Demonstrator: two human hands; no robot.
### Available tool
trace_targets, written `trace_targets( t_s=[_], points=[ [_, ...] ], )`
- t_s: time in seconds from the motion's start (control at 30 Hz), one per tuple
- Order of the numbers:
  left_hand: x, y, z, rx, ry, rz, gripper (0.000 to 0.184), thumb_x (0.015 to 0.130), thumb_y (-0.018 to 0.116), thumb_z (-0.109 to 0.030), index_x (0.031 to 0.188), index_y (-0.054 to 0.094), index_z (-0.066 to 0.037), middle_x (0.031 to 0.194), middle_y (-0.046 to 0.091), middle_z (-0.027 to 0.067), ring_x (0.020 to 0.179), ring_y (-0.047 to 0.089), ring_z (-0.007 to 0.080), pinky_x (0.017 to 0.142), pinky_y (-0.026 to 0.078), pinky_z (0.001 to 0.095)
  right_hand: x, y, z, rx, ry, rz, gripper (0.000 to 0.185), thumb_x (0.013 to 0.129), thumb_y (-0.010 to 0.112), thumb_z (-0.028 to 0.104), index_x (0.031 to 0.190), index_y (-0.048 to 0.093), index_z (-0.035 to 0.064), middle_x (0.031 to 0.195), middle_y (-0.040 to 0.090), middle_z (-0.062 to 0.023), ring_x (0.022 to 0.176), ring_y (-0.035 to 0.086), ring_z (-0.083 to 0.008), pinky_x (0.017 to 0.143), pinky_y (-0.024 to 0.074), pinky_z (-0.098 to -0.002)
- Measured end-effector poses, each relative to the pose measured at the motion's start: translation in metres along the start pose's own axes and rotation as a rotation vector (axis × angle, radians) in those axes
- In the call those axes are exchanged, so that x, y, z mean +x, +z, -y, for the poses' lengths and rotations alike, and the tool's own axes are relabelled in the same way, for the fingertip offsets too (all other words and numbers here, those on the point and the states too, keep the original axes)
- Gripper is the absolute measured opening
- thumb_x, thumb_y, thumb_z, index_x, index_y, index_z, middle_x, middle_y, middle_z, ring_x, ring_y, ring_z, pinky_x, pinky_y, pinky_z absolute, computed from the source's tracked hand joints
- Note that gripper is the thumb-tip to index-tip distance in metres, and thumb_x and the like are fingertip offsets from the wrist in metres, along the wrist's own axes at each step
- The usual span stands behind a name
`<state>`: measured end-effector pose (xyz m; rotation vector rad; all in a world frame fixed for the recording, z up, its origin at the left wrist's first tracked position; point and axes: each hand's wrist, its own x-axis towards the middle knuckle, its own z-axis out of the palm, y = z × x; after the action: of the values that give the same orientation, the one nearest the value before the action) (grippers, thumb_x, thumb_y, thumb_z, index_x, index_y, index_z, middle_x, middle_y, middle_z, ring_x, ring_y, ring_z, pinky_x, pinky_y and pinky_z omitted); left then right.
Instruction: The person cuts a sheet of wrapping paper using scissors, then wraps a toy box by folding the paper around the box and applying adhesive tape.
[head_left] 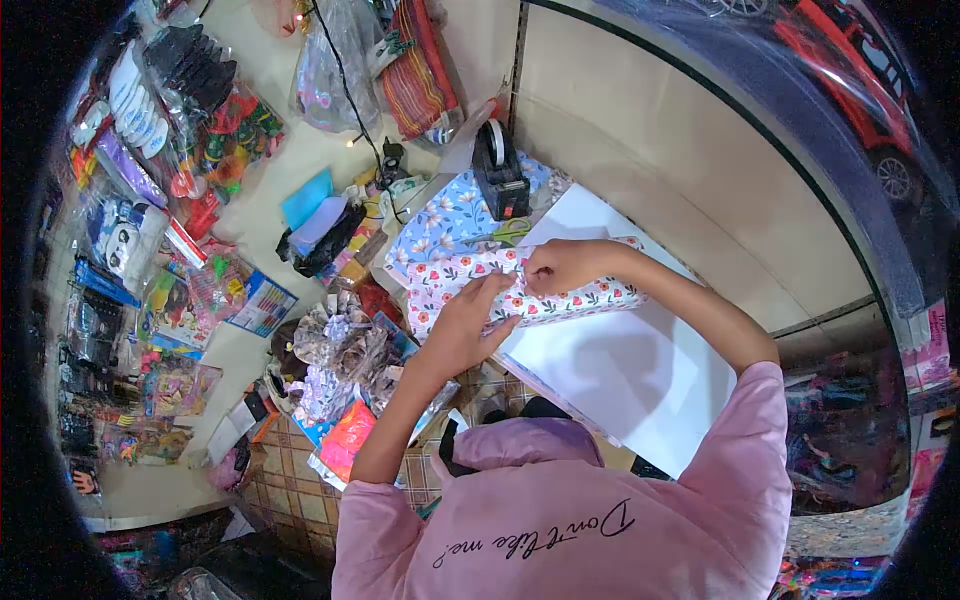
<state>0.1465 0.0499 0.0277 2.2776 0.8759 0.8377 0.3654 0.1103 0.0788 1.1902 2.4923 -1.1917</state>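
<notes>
A long package in white floral wrapping paper (590, 298) with red and pink flowers lies across the white board. My left hand (468, 318) rests on its left part, thumb apart from the other fingers, which lie on the paper. Close beside it, my right hand (553, 268) is closed with its fingertips down at the paper near the middle of the package. What those fingertips pinch is too small to make out. Just behind the package are green-handled scissors (512, 233) and a black tape dispenser (503, 180) holding a roll of tape.
The package lies partly on a white board (640, 380). Blue floral paper (435, 225) is spread behind it. Crumpled silvery wrapping (335, 345) and a bright pink packet (348, 438) are piled at left. Bagged goods hang on the left wall; a boxed red toy car (850, 70) is upper right.
</notes>
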Motion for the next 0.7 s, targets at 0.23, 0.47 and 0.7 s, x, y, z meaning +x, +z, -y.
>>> trace_targets(
  t_s=[0.23,0.47,0.7],
  points=[
    [0.000,-0.001,0.000,0.016,0.003,0.012,0.050,0.081,0.069,-0.018,0.124,0.048,-0.003,0.120,0.056,0.0206,0.112,0.053,0.0388,0.094,0.044,0.0436,0.001,0.004,0.003,-0.062,0.048,-0.036,0.028,0.084,0.064,0.026,0.072,0.062,0.0002,0.058,0.057,-0.0070,0.054,0.052,-0.0159,0.053,0.0413,-0.0338],
    [0.000,-0.001,-0.002,0.010,0.001,0.002,0.049,0.081,0.069,-0.017,0.124,0.050,-0.004,0.120,0.056,0.0212,0.112,0.054,0.0387,0.094,0.044,0.0435,0.006,-0.004,0.007,-0.113,0.132,-0.022,0.035,0.078,0.070,0.033,0.063,0.066,0.0015,0.055,0.063,-0.0067,0.047,0.056,-0.0152,0.046,0.0434,-0.0327],
    [0.000,-0.002,-0.003,0.024,0.004,-0.007,0.049,0.080,0.069,-0.017,0.124,0.050,-0.004,0.121,0.056,0.0216,0.111,0.054,0.0388,0.093,0.044,0.0435,0.002,-0.010,0.010,-0.008,0.350,0.003,0.044,0.076,0.075,0.045,0.063,0.070,0.0027,0.058,0.065,-0.0036,0.045,0.055,-0.0106,0.043,0.0429,-0.0252]
  ],
)
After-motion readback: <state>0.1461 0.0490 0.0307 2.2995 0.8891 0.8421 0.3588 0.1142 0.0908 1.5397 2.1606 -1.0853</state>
